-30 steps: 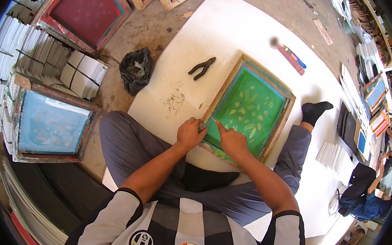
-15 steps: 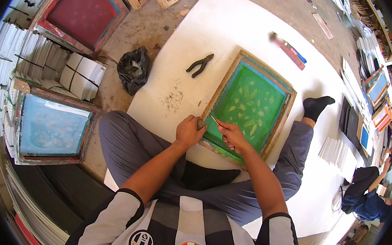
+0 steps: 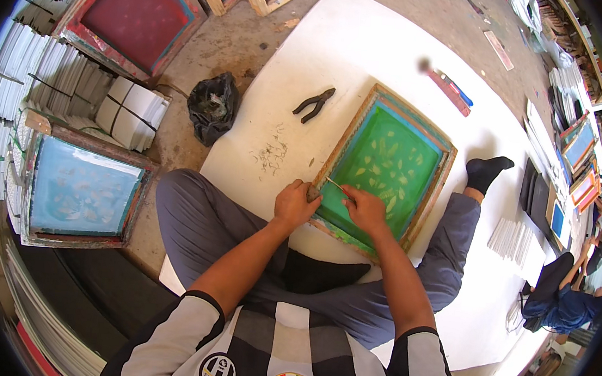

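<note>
A wooden screen-printing frame [image 3: 358,122] with a green mesh [image 3: 386,165] lies on a white board in front of me, between my legs. My left hand [image 3: 295,203] grips the frame's near-left corner. My right hand [image 3: 364,207] rests on the near edge of the mesh and pinches a thin metal tool [image 3: 334,184] that points toward the left rail. Pale leaf-like marks cover the mesh.
Black pliers [image 3: 313,103] and a small pile of pulled staples [image 3: 273,155] lie on the white board [image 3: 369,45]. A black bag [image 3: 212,105], more framed screens [image 3: 82,188], stacked white sheets [image 3: 130,112] and a red-blue squeegee [image 3: 450,90] surround it. Another person [image 3: 564,301] crouches at right.
My right hand has shifted slightly along the frame's near edge with the thin tool. My left hand stays on the corner. The view has tilted a little.
</note>
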A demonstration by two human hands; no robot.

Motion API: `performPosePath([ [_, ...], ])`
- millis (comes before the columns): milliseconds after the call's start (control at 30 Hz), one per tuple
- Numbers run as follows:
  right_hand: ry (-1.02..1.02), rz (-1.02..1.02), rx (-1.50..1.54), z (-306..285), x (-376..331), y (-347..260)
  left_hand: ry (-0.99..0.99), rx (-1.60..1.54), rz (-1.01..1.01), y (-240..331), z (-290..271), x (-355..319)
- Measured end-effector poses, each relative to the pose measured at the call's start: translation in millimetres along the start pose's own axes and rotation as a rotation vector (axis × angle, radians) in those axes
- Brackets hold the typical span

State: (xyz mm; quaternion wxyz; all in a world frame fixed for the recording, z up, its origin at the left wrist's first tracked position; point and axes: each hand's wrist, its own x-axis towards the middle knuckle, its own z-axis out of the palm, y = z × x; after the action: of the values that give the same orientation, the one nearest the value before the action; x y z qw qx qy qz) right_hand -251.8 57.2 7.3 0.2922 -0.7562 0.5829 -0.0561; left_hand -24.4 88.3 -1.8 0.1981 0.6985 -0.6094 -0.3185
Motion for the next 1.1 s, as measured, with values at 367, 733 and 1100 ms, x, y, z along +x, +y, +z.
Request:
performPosePath([
  [367,0.153,-0.202,0.001,8.2,3.5,10.2,0.051,-0.014,0.022,-0.8,1.8,-0.6],
  [733,0.226,-0.099,-0.037,6.9,-20.2,-1.0,0.029,-0.035,-0.009,-1.8,3.7,-1.7],
  [1100,0.058,0.016,-0.132,0.7,-27.2,-37.5,-0.001,-0.045,-0.025,-1.7,1.2,-2.6],
])
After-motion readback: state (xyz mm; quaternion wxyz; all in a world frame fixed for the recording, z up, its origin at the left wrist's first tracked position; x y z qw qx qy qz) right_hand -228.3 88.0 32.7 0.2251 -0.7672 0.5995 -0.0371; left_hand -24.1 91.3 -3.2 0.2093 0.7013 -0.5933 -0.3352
